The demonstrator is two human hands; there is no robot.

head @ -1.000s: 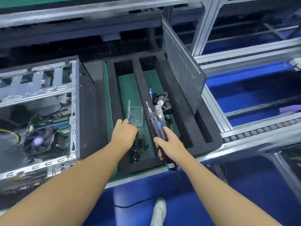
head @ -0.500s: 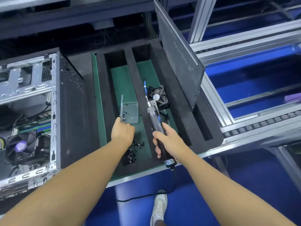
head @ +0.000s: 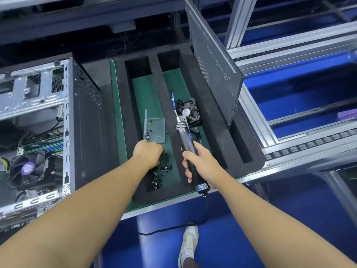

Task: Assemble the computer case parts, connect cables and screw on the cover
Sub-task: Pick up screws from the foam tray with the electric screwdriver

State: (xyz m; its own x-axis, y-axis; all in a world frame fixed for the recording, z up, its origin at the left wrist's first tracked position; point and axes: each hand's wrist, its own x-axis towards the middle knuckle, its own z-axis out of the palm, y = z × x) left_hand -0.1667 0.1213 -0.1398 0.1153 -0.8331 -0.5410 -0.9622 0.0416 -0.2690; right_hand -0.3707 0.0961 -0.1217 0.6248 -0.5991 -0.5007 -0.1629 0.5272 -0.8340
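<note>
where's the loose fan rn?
Head view, right of centre: the small fan lies in the foam tray, middle slot, just past the electric screwdriver tip, left of the leaning side panel.

A glossy blue floor (head: 289, 219) spreads below and to the right, catching soft overhead light. Silver aluminium frame rails (head: 289, 46) cross the right side, and one carries a strip of dark rollers (head: 309, 145). Green matting covers the tabletop (head: 118, 122). A dark beam (head: 58, 26) spans the shadowed back.

Head-worn view, forward and downward
</note>
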